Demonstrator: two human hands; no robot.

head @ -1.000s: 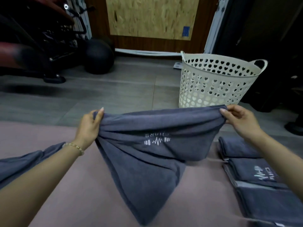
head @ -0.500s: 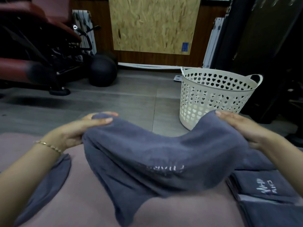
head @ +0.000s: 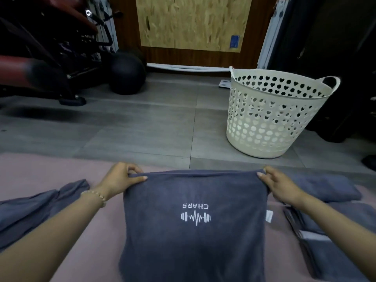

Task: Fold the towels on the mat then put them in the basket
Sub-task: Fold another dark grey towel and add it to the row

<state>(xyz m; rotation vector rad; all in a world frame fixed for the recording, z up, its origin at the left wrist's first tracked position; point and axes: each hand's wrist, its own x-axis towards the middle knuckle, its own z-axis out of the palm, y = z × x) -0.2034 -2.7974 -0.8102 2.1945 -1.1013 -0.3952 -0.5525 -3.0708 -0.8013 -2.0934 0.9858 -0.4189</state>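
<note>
While both hands pinch its far corners, the grey towel [head: 195, 237] lies spread on the pink mat [head: 42, 169].
Left hand [head: 120, 180] grips the far left corner, right hand [head: 279, 186] the far right corner, fingers curled over the edge. Folded towels [head: 327, 189] lie just right of it on the mat; a crumpled towel [head: 38, 206] lies at left. White perforated basket [head: 270, 121] stands upright on the floor [head: 142, 123] beyond the mat, front right.

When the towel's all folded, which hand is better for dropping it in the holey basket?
Probably the right hand: it pinches the grey towel at its far right corner, and the white basket stands ahead on that side. The left hand pinches the other corner, farther away.
</note>
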